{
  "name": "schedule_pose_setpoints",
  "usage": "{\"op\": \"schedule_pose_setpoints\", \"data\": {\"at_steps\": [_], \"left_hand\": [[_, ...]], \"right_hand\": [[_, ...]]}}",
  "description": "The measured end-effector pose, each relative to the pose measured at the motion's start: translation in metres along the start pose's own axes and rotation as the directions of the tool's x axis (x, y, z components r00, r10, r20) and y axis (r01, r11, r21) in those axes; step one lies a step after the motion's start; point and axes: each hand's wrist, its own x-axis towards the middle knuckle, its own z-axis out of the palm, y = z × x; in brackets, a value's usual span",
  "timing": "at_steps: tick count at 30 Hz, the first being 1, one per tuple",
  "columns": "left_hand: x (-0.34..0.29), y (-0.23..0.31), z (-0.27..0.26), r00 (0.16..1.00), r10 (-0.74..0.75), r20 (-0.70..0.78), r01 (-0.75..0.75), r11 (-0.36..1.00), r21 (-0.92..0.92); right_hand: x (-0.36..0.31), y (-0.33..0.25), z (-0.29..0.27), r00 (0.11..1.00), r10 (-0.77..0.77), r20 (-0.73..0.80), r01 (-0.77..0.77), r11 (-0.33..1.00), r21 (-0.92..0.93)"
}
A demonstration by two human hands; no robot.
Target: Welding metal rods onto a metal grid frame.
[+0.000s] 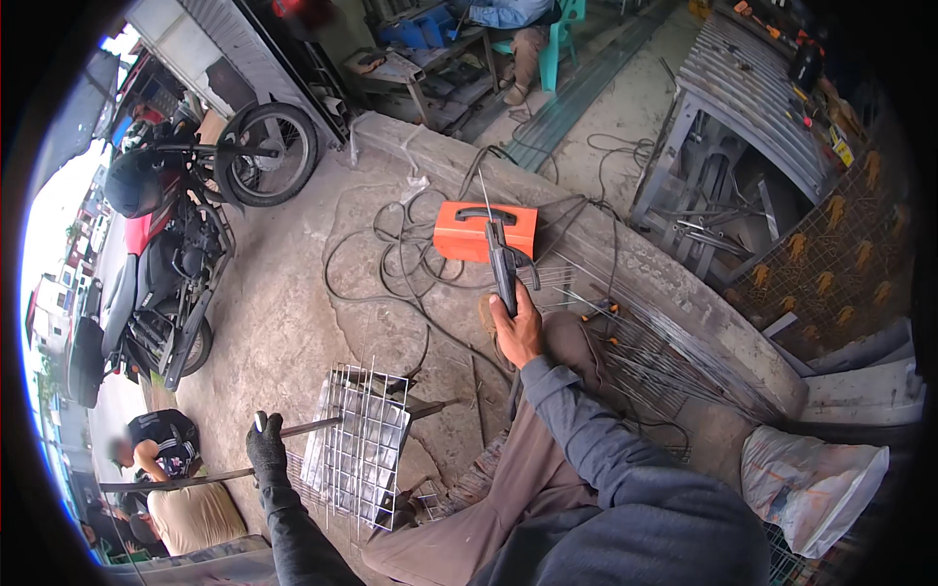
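My bare right hand [521,334] is closed round the dark handle of a welding electrode holder [503,272]. A thin welding rod [484,190] points up from its jaw. Just beyond it an orange box-shaped welding machine [454,242] with a black handle sits on the concrete. My left hand [265,451], in a dark glove with a pale fingertip showing, is closed at the end of a flat metal bar [311,426]. That bar runs toward a welded wire grid [363,459], which lies over a silvery sheet beside my leg.
Looped cables [391,259] cover the floor near the machine. Thin metal rods [664,361] lie along a concrete curb [703,317] at right. A motorcycle [166,254] stands at left, people [171,444] sit below it. A corrugated-top workbench [752,107] stands far right, a white sack [811,488] nearer.
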Motion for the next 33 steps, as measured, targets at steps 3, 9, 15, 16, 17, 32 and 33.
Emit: {"op": "schedule_pose_setpoints", "data": {"at_steps": [3,9,15,16,17,32,33], "left_hand": [[0.005,-0.002,-0.003,1.0,-0.032,0.001,0.032,0.999,-0.016],[-0.004,0.042,-0.001,0.981,0.194,0.009,-0.191,0.954,0.23],[0.011,0.047,0.002,0.917,0.375,0.134,-0.394,0.809,0.437],[0.009,0.057,0.001,0.919,0.373,0.127,-0.39,0.814,0.43],[0.001,0.082,0.002,0.976,0.209,0.068,-0.22,0.921,0.32],[0.007,0.057,0.01,0.987,0.158,0.034,-0.161,0.94,0.301],[0.007,0.05,0.011,0.989,0.146,0.028,-0.148,0.941,0.304]], "right_hand": [[0.002,0.002,-0.003,0.996,0.083,0.031,-0.084,0.996,0.029],[0.002,0.001,-0.006,0.997,0.068,0.024,-0.068,0.997,0.032],[-0.008,0.017,0.006,0.948,0.182,0.261,-0.142,0.976,-0.165],[-0.014,0.005,0.007,0.935,0.2,0.294,-0.155,0.973,-0.169],[-0.013,0.01,0.003,0.897,0.253,0.362,-0.189,0.961,-0.204],[-0.034,0.051,0.013,0.766,0.49,0.415,-0.279,0.836,-0.472],[-0.033,0.052,0.015,0.777,0.485,0.401,-0.271,0.833,-0.483]]}}
